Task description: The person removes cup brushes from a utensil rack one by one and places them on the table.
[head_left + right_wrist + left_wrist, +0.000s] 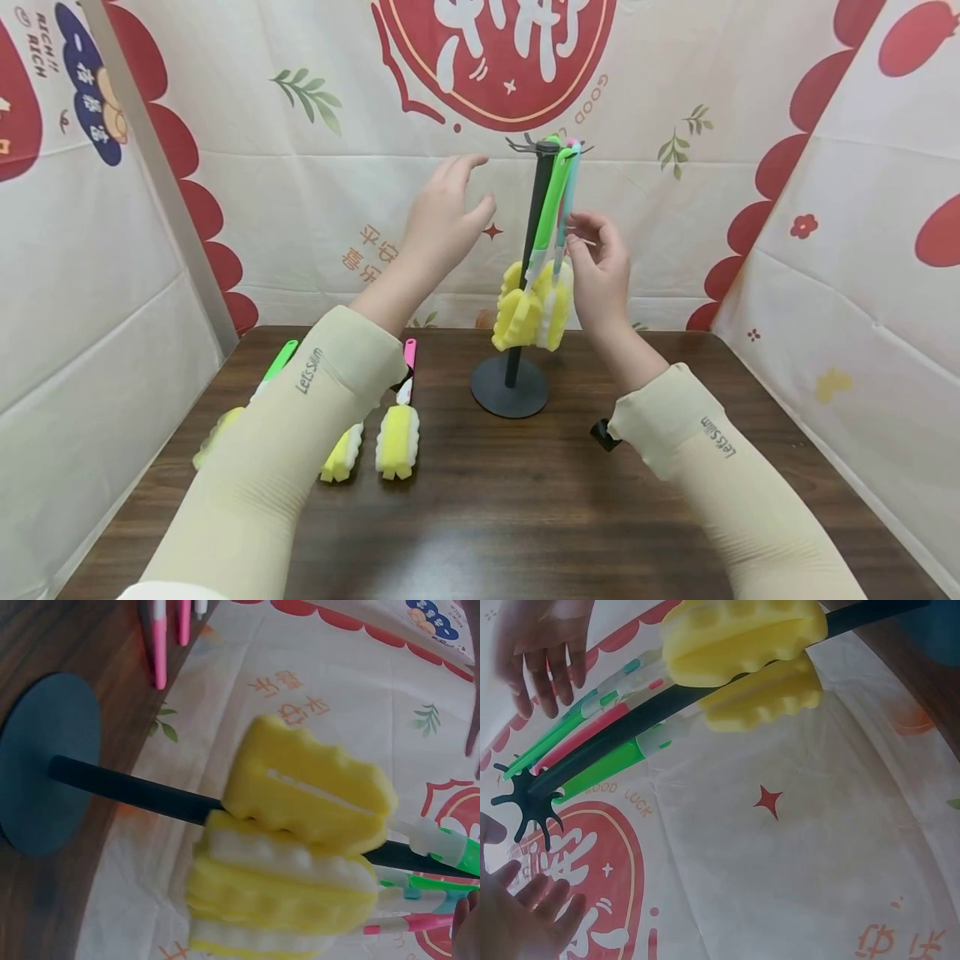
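Head view first: my left hand [447, 208] is up in the air to the left of the black stand [513, 367], fingers loosely spread, thumb well off them, got hold of nothing. My right hand [603, 267] is just right of the blue-handled brush [567, 196], fingers a bit bent with a gap to the thumb. Can't tell if a fingertip brushes that handle. That brush hangs off the hooks [547, 147], long axis pretty much upright, handle up, sponge end down. The green-handled brush [552, 200] beside it hangs the same way up but leans, top end over to the right. Over on the left of the table [525, 517], a pink-handled brush [397, 442] lies lengthwise near to far, sponge toward me. A second green one [279, 360] lies slantwise, handle pointing far and right, partly behind my sleeve [330, 383].

Left wrist view: four handles run up to the hooks, including a pink handle [585, 739], all roughly in line with the pole. My right fingers look fairly straight there, not wrapped round anything.

Right wrist view: the yellow and white sponges [285, 892] bunch around the pole, pointing down toward the round base [49, 802]. Just a bit of my right hand shows, beside the handles.
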A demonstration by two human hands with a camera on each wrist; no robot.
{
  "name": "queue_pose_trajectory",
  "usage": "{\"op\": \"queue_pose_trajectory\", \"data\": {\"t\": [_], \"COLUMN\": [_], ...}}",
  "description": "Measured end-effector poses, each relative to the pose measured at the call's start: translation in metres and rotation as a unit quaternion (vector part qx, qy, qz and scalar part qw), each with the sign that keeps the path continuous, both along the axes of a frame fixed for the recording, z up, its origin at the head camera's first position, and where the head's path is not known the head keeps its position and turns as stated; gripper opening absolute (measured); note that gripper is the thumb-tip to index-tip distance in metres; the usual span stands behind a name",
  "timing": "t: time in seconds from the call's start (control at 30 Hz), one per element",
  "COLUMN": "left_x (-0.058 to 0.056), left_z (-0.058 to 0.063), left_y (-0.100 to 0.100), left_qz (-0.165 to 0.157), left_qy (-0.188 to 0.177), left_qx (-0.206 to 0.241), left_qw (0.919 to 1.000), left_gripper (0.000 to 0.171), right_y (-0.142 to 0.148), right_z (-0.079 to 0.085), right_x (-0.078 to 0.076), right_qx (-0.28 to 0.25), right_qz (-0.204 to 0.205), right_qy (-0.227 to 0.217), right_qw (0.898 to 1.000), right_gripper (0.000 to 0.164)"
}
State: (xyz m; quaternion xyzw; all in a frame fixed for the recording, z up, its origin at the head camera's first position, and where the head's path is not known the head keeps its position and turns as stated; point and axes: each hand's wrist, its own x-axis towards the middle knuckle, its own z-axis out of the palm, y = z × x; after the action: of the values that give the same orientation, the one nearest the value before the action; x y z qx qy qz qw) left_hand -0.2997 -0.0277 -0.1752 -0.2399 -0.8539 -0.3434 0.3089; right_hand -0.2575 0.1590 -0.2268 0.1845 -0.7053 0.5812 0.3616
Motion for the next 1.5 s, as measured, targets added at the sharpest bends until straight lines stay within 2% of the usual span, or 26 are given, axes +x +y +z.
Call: {"op": "queue_pose_trajectory", "data": {"t": [0.13,0.27,0.53,0.67,0.83,1.0,1.1,1.17,1.5], "left_x": [-0.003,-0.005,-0.011,-0.013,-0.016,-0.023,-0.027,-0.029,-0.030], "left_z": [0.007,0.013,0.017,0.020,0.021,0.019,0.019,0.018,0.013], "left_y": [0.008,0.017,0.027,0.030,0.031,0.029,0.028,0.027,0.031], "left_qz": [-0.006,0.003,0.023,0.040,0.058,0.069,0.076,0.076,0.084], "left_qy": [0.023,0.044,0.053,0.065,0.087,0.136,0.156,0.159,0.170], "left_qx": [-0.017,-0.036,-0.095,-0.135,-0.166,-0.196,-0.205,-0.207,-0.188], "left_qw": [0.9996,0.9984,0.9938,0.9880,0.9805,0.9687,0.9632,0.9623,0.9636], "left_gripper": [0.045,0.046,0.050,0.050,0.048,0.043,0.042,0.042,0.041], "right_y": [-0.002,-0.003,-0.010,-0.007,-0.005,-0.010,-0.013,-0.014,-0.011], "right_z": [-0.008,-0.016,-0.021,-0.030,-0.045,-0.051,-0.054,-0.055,-0.056], "right_x": [-0.001,-0.003,0.003,-0.005,-0.018,-0.022,-0.024,-0.026,-0.023], "right_qx": [-0.003,0.009,0.025,0.054,0.080,0.091,0.100,0.106,0.105], "right_qz": [0.002,-0.005,-0.022,-0.030,-0.019,-0.016,-0.028,-0.038,-0.045], "right_qy": [-0.004,-0.018,-0.049,-0.064,-0.098,-0.111,-0.109,-0.110,-0.102], "right_qw": [1.000,1.000,0.998,0.996,0.992,0.990,0.989,0.987,0.988], "right_gripper": [0.026,0.027,0.029,0.035,0.047,0.054,0.056,0.056,0.047]}}
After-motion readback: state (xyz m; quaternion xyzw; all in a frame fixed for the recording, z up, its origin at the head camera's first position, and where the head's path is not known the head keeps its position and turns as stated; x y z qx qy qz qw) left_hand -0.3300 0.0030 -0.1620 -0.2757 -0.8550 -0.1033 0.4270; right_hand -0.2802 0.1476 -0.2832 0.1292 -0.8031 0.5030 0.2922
